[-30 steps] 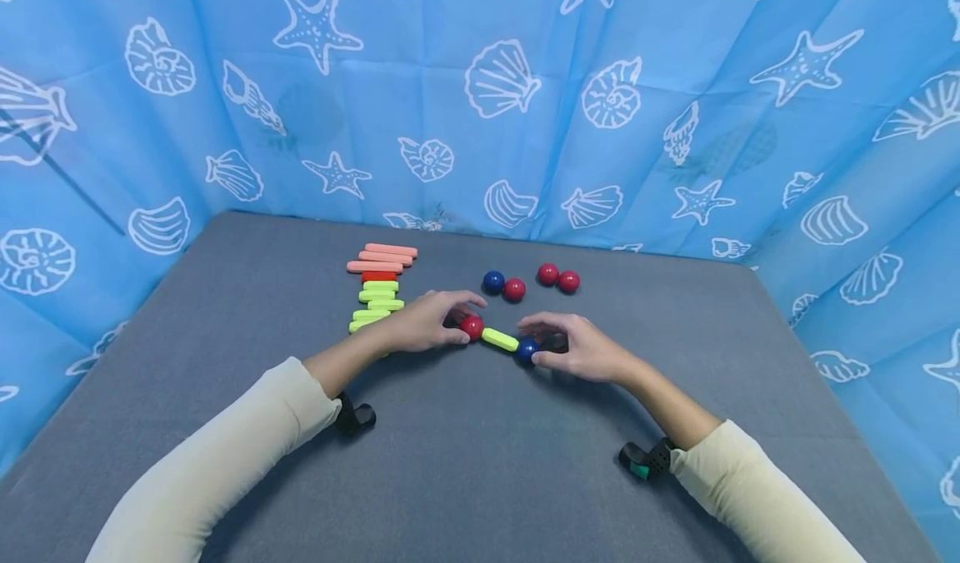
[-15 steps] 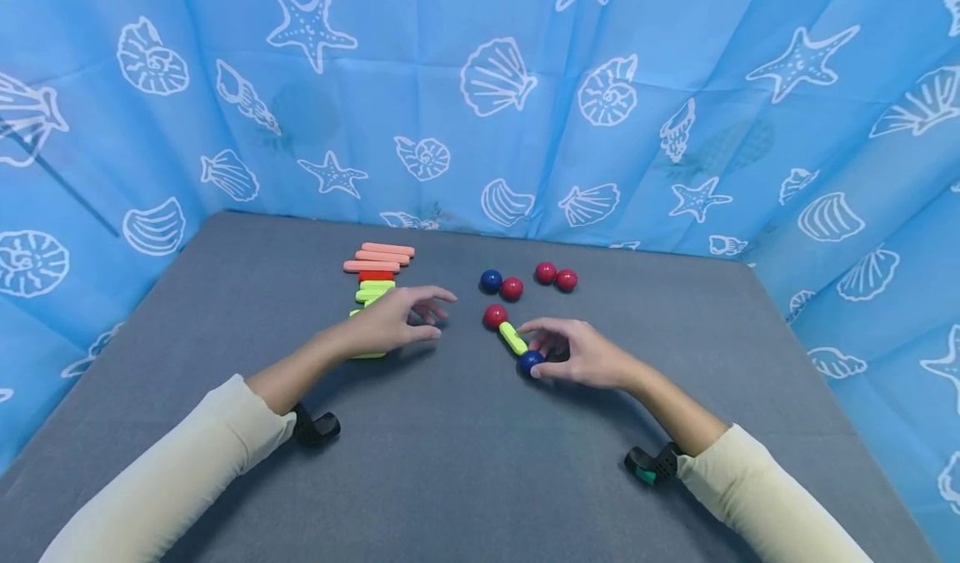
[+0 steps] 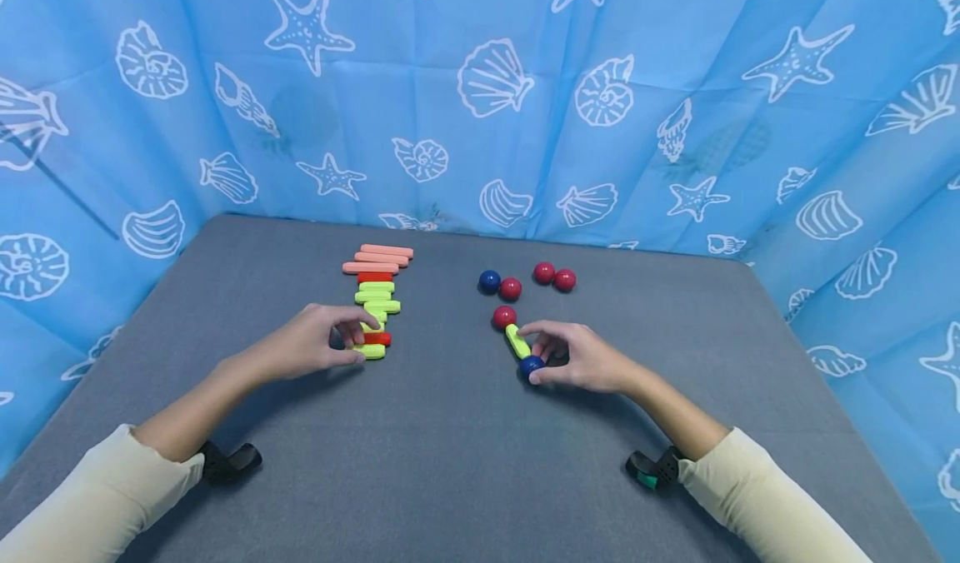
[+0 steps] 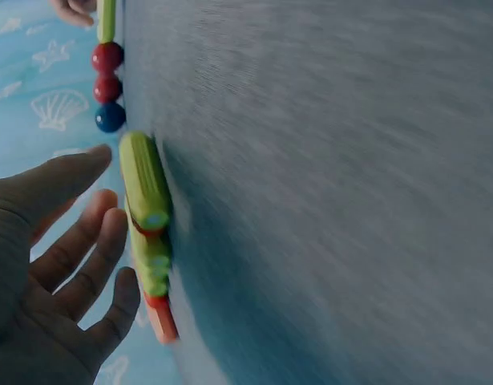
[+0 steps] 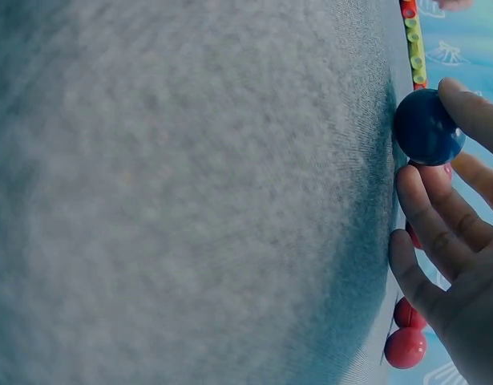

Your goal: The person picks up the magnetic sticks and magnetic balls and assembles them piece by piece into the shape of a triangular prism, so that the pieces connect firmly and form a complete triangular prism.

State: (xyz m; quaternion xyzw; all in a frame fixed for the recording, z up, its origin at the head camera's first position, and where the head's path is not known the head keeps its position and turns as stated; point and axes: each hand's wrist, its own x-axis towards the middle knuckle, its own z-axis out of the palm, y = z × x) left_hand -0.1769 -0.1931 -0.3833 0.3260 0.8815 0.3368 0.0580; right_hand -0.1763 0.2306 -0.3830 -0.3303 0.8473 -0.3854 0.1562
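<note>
My right hand (image 3: 577,356) pinches a glossy blue ball (image 3: 531,367) between thumb and fingers, with the ball close up in the right wrist view. From that ball a yellow-green stick (image 3: 517,341) runs away from me to a red ball (image 3: 504,317), the three end to end in a chain. Over on the left, my left hand (image 3: 311,345) reaches to the near end of a row of short sticks, fingers loosely curved. Its closest yellow-green stick (image 4: 143,176) lies just beyond the fingertips in the left wrist view, and a red stick (image 3: 380,339) is behind it. The hand partly covers the row.
Coral sticks (image 3: 382,258) lie at the row's far end, beside another red stick (image 3: 375,277). Behind the chain sit a blue ball (image 3: 490,281) with a red ball (image 3: 510,288), and two touching red balls (image 3: 555,276). A blue shell-print curtain (image 3: 480,130) borders the grey table (image 3: 450,463).
My left hand has let go of the chain's red ball and moved left to the stick row. The chain has swung to point more away from me, its blue ball still in my right hand.
</note>
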